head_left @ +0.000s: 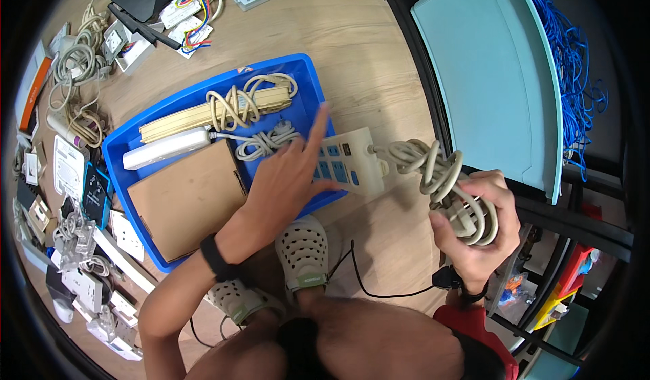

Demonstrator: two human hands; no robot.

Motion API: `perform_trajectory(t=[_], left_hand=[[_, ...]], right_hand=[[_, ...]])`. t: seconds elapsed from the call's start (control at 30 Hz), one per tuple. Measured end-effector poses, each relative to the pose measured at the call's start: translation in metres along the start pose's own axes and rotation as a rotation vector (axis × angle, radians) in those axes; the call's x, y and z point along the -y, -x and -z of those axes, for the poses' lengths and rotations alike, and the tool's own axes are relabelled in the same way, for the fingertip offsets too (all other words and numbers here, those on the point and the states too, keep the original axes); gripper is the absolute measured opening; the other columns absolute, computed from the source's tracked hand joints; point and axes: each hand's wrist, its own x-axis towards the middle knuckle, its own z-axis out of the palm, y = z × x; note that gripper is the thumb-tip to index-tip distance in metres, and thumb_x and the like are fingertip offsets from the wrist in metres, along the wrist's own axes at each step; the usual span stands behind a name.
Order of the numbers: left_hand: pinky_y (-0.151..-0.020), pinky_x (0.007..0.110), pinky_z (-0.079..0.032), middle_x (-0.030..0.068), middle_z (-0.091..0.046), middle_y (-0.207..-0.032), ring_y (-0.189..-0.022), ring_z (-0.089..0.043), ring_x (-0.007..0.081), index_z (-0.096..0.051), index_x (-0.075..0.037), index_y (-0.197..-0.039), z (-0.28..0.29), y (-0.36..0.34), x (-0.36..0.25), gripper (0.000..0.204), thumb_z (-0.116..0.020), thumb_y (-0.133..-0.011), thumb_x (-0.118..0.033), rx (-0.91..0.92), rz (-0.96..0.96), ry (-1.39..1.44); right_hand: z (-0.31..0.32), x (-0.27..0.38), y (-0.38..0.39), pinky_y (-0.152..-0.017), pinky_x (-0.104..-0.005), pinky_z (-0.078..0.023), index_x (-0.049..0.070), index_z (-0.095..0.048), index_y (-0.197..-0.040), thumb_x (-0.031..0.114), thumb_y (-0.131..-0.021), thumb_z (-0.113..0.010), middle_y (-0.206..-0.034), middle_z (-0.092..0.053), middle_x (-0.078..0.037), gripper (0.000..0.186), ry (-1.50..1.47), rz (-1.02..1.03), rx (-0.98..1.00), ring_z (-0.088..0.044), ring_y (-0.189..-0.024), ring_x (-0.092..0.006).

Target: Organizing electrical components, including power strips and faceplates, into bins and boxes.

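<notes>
My right hand (484, 221) is closed around a bundled beige power cord (433, 167), with its plug (464, 221) among the loops. The cord runs to a beige power strip (365, 162) with blue sockets, by the right side of a blue plastic bin (313, 75). Over the bin's right side, my left hand (284, 173) has its index finger stretched out and its thumb spread at the strip. Whether it bears on the strip, I cannot tell. Inside the bin lie a long beige power strip (183, 124), a white one (166, 148) and a brown cardboard box (186, 200).
Several power strips, socket boxes and cables (78, 62) lie on the wooden floor (338, 35) at the left. At the right stands a black rack with a light-blue panel (494, 75) and blue cable (562, 62). A thin black cord (379, 293) lies near my shoes (302, 251).
</notes>
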Motion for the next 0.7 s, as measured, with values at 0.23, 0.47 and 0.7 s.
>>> perform_trajectory(t=[0.23, 0.47, 0.7], left_hand=[[-0.102, 0.047, -0.049, 0.0166, -0.057, -0.143, -0.13, -0.056, 0.0393, -0.05, -0.009, -0.149, -0.024, -0.025, 0.033, 0.085, -0.088, -0.074, -0.013, -0.084, -0.598, 0.206], [-0.098, 0.044, -0.051, 0.0142, -0.063, -0.124, -0.118, -0.061, 0.0377, -0.056, -0.005, -0.13, -0.017, -0.032, 0.02, 0.058, -0.081, -0.077, -0.007, 0.018, -0.575, 0.11], [-0.099, 0.038, -0.053, 0.0094, -0.063, -0.118, -0.115, -0.064, 0.0267, -0.059, -0.01, -0.119, -0.019, -0.039, 0.017, 0.033, -0.065, -0.087, -0.012, -0.02, -0.805, -0.356]], right_hand=[[0.015, -0.01, 0.016, -0.068, -0.0381, -0.051, 0.003, -0.07, -0.11, 0.004, -0.062, -0.097, -0.086, -0.065, -0.01, 0.055, -0.152, 0.145, 0.233, -0.063, -0.08, -0.0267], [0.028, -0.005, 0.023, -0.065, -0.0377, -0.054, 0.003, -0.074, -0.105, 0.009, -0.062, -0.099, -0.079, -0.059, -0.007, 0.05, -0.139, 0.177, 0.293, -0.064, -0.075, -0.0271], [0.035, -0.006, 0.012, -0.065, -0.0381, -0.057, -0.001, -0.078, -0.109, 0.011, -0.069, -0.091, -0.081, -0.055, -0.009, 0.043, -0.268, 0.223, 0.634, -0.063, -0.074, -0.0259]])
